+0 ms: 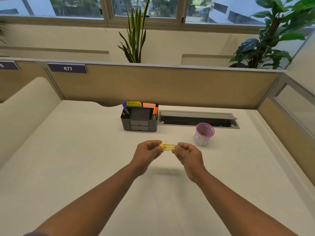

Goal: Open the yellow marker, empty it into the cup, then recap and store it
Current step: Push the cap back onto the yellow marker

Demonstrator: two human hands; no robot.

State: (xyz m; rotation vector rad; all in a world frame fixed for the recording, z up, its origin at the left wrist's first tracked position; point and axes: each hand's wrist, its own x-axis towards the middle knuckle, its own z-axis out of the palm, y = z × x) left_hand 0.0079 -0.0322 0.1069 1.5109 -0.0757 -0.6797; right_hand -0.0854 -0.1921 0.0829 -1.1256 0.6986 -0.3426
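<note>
A short yellow marker lies level in the air above the white desk, held at both ends. My left hand pinches its left end and my right hand pinches its right end. Whether the cap is on or off is hidden by my fingers. The cup, white with a pink rim, stands upright on the desk just right of my right hand and a little farther back.
A black desk organiser with pens and sticky notes stands behind my hands. An open cable tray is sunk into the desk behind the cup. Beige partition walls close the desk at the back and right.
</note>
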